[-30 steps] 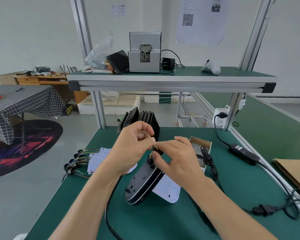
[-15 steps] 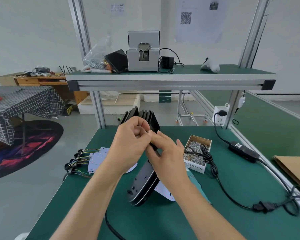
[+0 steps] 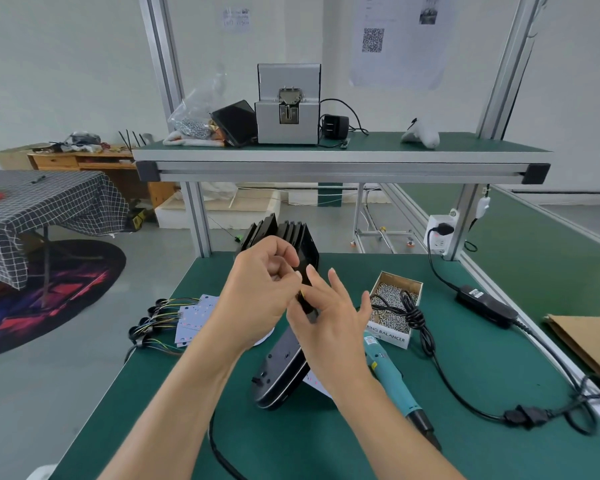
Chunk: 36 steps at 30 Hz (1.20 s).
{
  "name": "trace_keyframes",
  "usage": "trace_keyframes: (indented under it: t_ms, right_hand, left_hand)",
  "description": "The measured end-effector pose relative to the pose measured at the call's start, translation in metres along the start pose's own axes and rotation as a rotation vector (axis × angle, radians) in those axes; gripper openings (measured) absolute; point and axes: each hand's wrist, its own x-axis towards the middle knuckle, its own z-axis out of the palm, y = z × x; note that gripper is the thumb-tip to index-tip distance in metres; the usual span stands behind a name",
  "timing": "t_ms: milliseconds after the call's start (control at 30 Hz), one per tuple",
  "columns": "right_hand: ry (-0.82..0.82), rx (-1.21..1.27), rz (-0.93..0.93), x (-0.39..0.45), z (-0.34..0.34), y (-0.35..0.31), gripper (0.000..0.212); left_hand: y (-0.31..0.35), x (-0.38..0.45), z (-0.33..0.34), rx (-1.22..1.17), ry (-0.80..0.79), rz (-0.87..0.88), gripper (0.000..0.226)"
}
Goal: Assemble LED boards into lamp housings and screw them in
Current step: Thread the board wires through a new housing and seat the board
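1. While both hands work over the middle of the green bench (image 3: 465, 393), I'm watching the lamp housing (image 3: 281, 372) stand tilted on its near edge, leaning away from me, with a white LED board (image 3: 315, 382) peeking out behind it on the right.

2. Left hand (image 3: 260, 299): fingers curled in, fingertips bunched at the top end of the housing, apparently pinching the small dark piece (image 3: 303, 299) with a speck of yellow on it. I can't tell exactly what that piece is.

3. Right hand (image 3: 329, 327): thumb and a lower finger nip at the same piece from the right, while the other fingers stand straight and spread.

4. Spare boards (image 3: 194, 318) with their coloured wires (image 3: 163, 320) lie at the left edge; more black housings (image 3: 284, 237) stand stacked just beyond the hands.

5. On the right, the box of screws (image 3: 394, 308) sits open with a black cable (image 3: 414, 317) coiled across it, and the teal screwdriver (image 3: 392, 382) lies beside the right wrist.

6. Risks as I read them: the housing is propped on an edge, held only at its top, so a sideways tug could topple it onto the board.

7. Pulling hard on that little piece could strain the thin wires.

8. That right forearm hovers just beside the screwdriver and screw box; a careless sweep could roll the tool or snag the cable and spill screws.
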Motion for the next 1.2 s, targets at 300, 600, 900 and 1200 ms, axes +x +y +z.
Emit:
trace_keyframes:
  t_ms: [300, 600, 900, 1200]
  right_hand:
    - [-0.023, -0.106, 0.02, -0.005, 0.001, 0.008, 0.019]
    - [-0.068, -0.259, 0.041, -0.007, 0.009, 0.01, 0.036]
    - [-0.05, -0.407, 0.006, -0.012, 0.016, 0.016, 0.041]
    - [-0.076, -0.585, -0.015, -0.01, 0.019, 0.021, 0.061]
  left_hand:
    - [-0.002, -0.001, -0.001, 0.0, -0.022, 0.013, 0.034]
    - [0.002, -0.004, -0.004, -0.016, -0.014, -0.004, 0.023]
    - [0.004, -0.005, -0.005, -0.027, -0.01, -0.003, 0.022]
    - [0.002, -0.005, -0.006, -0.012, -0.006, 0.005, 0.021]
